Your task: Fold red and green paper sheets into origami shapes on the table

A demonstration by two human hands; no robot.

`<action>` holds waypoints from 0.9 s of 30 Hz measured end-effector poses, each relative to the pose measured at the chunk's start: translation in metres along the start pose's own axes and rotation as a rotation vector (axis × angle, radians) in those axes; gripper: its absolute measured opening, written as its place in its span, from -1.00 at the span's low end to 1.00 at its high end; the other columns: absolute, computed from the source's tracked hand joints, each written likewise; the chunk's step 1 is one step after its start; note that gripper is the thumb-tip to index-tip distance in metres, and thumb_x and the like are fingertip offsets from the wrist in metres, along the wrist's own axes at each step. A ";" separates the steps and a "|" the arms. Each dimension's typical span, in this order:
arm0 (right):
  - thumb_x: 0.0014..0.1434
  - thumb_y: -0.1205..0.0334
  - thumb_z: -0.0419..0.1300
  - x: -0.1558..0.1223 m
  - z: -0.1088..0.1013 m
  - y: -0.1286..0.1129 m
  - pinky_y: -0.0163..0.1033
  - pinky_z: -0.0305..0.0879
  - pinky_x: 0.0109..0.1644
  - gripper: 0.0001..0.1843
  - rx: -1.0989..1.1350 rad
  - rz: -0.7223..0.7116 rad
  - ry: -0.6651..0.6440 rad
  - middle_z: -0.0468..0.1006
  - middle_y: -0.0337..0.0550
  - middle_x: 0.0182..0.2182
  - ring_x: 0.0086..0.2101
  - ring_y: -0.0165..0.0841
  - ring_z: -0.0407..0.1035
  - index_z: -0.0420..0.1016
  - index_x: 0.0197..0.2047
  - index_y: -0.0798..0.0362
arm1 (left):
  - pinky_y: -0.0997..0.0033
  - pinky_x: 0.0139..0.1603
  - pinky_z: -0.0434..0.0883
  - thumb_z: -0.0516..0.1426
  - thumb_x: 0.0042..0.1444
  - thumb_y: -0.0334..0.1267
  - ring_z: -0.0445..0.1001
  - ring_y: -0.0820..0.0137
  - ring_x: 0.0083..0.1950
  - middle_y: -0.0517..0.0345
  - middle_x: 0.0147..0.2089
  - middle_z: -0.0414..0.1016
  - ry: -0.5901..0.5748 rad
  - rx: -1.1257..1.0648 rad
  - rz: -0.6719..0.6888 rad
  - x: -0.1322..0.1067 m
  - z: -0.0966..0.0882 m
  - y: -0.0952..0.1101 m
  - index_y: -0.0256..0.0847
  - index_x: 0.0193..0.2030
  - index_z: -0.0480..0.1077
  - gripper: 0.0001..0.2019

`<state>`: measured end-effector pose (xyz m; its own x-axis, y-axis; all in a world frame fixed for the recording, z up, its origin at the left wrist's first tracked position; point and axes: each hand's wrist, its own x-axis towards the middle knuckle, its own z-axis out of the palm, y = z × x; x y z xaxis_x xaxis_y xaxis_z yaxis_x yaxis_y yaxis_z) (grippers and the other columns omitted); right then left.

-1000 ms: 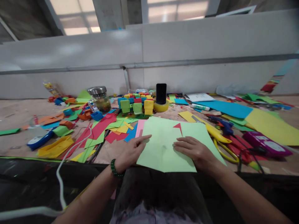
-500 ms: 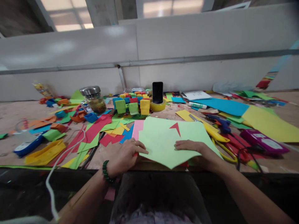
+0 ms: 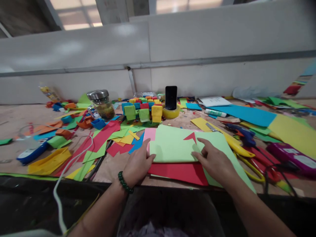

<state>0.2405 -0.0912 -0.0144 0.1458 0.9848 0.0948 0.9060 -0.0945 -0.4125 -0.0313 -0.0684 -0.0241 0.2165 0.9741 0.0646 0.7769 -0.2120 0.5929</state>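
Folded toward me half a second ago with its near edge bowing up, my light green sheet [image 3: 172,151] now lies flatter and shorter, its near edge straight, baring a red sheet [image 3: 179,172] underneath.

My left hand [image 3: 140,163] is at its left side, half open: thumb on the near corner, forefinger up along the edge. My right hand [image 3: 216,161] mirrors it on the right side, thumb and forefinger well parted, thumb touching the paper near the corner. Beyond that forefinger shows a red wedge [image 3: 190,136]; another green sheet [image 3: 233,161] spreads out under my right hand.

As for writing, I can't read much. Across the bench, the glue stick [image 3: 215,113] has a green-and-white label too small to make out. Faint marks on the white sheet [image 3: 214,101] blur away, as do pale patches on the purple object [image 3: 291,158]. On its yellow tape roll [image 3: 172,114], the phone [image 3: 171,97] shows a black screen.
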 end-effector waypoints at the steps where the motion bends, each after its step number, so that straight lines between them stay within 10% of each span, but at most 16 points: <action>1: 0.19 0.03 0.05 -0.001 0.000 -0.001 -0.22 0.15 -0.45 -0.42 -0.034 0.002 -0.008 0.53 -0.19 -0.45 -0.46 -0.22 0.43 0.25 0.24 0.05 | 0.34 -0.32 0.31 0.06 0.19 -0.21 0.49 0.24 -0.30 0.14 -0.39 0.49 -0.022 0.048 -0.001 0.000 -0.001 0.002 -0.29 0.35 0.06 -0.41; 13: 0.18 0.09 0.11 0.001 0.000 0.002 -0.12 0.33 -0.20 -0.49 -0.175 -0.142 -0.011 0.49 0.00 0.00 -0.12 -0.11 0.44 0.35 0.18 0.02 | 0.13 0.02 0.32 0.10 0.10 0.17 0.35 -0.03 0.09 -0.24 0.02 0.39 -0.156 0.421 0.147 0.036 -0.014 0.017 -0.32 0.04 0.37 -0.42; 21: 0.15 0.07 0.16 0.006 0.005 0.015 0.00 0.34 -0.03 -0.41 0.045 -0.078 -0.051 0.46 0.08 0.08 -0.03 -0.03 0.41 0.30 0.23 0.06 | 0.44 -0.35 0.28 0.23 -0.10 -0.21 0.34 0.37 -0.37 0.22 -0.43 0.35 -0.131 -0.107 0.036 0.046 -0.016 0.010 -0.22 -0.35 0.36 -0.80; 27: -0.03 -0.10 0.30 0.013 0.003 0.017 -0.02 0.42 -0.02 -0.25 0.620 -0.002 0.053 0.53 0.08 0.03 -0.03 -0.04 0.44 0.34 0.18 0.09 | 0.51 -0.40 0.24 0.20 -0.02 -0.11 0.27 0.49 -0.43 0.25 -0.50 0.30 -0.134 -0.582 0.147 0.033 -0.021 0.018 -0.27 -0.46 0.36 -0.76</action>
<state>0.2569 -0.0791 -0.0230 0.1777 0.9749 0.1344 0.5095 0.0257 -0.8601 -0.0222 -0.0380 0.0058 0.3985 0.9117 0.0998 0.2916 -0.2290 0.9287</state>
